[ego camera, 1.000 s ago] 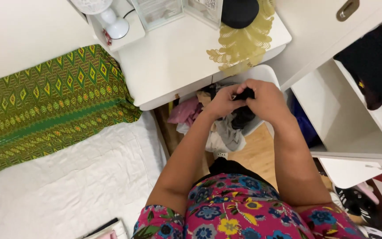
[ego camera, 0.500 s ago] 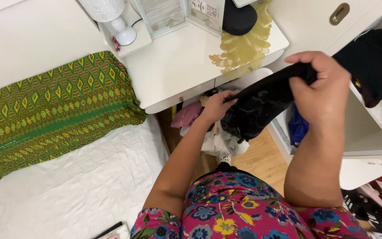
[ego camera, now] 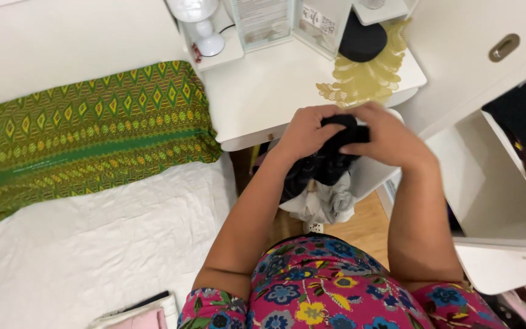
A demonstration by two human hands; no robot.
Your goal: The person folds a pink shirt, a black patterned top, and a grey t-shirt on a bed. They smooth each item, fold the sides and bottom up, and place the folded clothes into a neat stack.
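Near: floral dress (ego camera: 330, 286) filling the lower edge. Left hand (ego camera: 304, 133) and right hand (ego camera: 385, 137) are both gripping a black garment (ego camera: 330, 161), bunching it at centre, above pale clothes (ego camera: 324, 204). Far: white table (ego camera: 263, 91) is carrying a gold doily (ego camera: 360, 82). Green cloth (ego camera: 80, 134) is lying far left.

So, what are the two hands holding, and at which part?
Both the left hand and the right hand grip a black garment at its bunched upper end; the rest hangs below them.
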